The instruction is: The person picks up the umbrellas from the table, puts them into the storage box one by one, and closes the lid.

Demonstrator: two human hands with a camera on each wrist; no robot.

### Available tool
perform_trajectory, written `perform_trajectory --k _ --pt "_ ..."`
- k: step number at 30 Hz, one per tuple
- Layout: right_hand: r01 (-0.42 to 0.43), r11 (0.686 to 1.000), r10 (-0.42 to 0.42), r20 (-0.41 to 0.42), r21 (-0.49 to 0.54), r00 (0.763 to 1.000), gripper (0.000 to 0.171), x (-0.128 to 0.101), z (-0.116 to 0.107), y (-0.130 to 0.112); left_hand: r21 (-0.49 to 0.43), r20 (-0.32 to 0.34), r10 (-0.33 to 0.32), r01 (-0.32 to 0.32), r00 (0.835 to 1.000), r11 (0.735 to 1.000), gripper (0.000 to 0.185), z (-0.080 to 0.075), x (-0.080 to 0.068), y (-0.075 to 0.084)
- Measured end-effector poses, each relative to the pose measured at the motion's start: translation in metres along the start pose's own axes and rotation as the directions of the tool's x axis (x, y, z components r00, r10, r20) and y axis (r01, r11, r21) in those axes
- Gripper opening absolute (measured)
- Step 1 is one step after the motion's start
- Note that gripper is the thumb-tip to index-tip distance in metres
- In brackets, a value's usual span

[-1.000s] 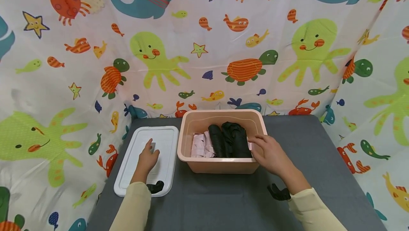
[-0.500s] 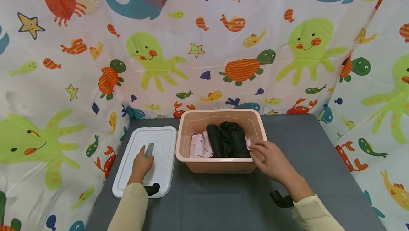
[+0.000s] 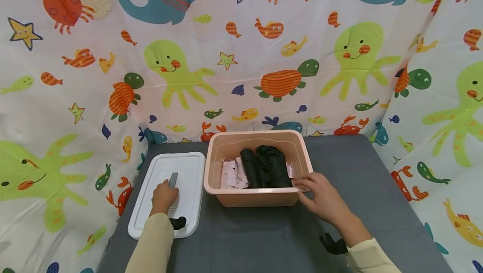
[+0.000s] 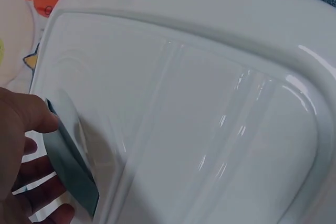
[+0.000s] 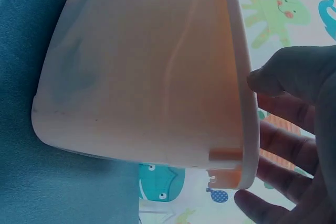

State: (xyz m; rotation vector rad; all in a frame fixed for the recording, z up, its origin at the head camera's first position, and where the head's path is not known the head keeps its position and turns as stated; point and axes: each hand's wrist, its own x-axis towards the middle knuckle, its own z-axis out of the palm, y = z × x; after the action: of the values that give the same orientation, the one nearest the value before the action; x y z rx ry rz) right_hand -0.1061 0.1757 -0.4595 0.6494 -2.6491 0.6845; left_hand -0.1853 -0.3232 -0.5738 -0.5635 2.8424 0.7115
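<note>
My left hand (image 3: 164,195) pinches the grey handle (image 3: 173,179) of the white lid (image 3: 190,168), just left of the pink bin (image 3: 256,197); my right hand (image 3: 320,195) grips its rim; I should lift the lid flat, holding the bin steady.

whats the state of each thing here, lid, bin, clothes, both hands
white lid: off the bin, lying flat on the table beside it
pink bin: open, upright, holding clothes
black clothes: rolled, inside the bin
pink clothes: folded, inside the bin at its left
left hand: on the lid, pinching its grey handle
right hand: gripping the bin's right rim
</note>
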Motion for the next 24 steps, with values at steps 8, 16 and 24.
perform_trajectory --k 8,16,24 --pt "0.047 0.999 -0.048 -0.056 -0.024 0.997 0.03 -0.005 0.004 0.005 0.077 -0.041 0.047 -0.044 0.998 0.996 0.043 0.003 0.001 0.0" --pt "0.053 0.998 -0.054 -0.069 -0.016 0.996 0.03 -0.006 0.005 0.006 0.102 -0.074 0.108 -0.1 0.991 0.99 0.037 0.001 0.004 0.0" --pt "0.024 1.0 -0.025 -0.069 -0.014 0.997 0.029 -0.008 0.006 0.005 0.066 -0.057 0.099 -0.095 0.993 0.993 0.035 -0.007 -0.003 0.0"
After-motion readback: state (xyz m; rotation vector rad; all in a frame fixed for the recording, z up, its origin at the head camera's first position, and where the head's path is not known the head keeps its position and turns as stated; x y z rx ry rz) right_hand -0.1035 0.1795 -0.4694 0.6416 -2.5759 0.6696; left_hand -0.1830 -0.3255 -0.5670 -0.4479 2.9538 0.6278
